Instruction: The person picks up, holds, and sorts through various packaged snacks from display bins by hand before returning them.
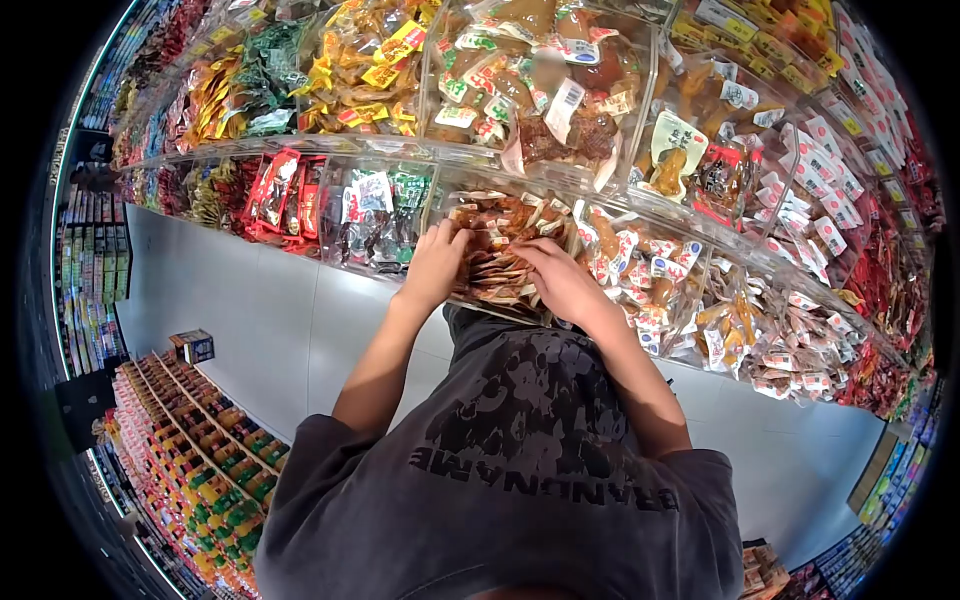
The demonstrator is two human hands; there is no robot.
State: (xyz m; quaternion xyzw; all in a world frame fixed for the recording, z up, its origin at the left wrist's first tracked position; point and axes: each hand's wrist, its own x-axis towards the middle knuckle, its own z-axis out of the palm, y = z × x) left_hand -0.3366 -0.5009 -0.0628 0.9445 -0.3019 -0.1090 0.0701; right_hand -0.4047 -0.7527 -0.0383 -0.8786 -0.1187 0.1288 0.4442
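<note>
Both my hands are in a clear bin of reddish-brown vacuum-packed snack packets (505,275) stacked on edge in a row. My left hand (436,262) is at the left side of the row, with its fingers curled over the packets' edges. From the right, my right hand (562,280) reaches in, its fingers closed on the upper edges of packets near the middle. Fingertips of both hands are partly hidden among the packets. Dark packets with white labels (368,200) fill the bin to the left, and tan packs with white labels (630,255) the one to the right.
A clear upper tier of bins holds larger packed meats (570,110) and yellow packets (365,65). Red packets (285,200) lie farther left. Behind me on the left stands a display of bottles (215,490). Grey floor (260,300) shows below the bins.
</note>
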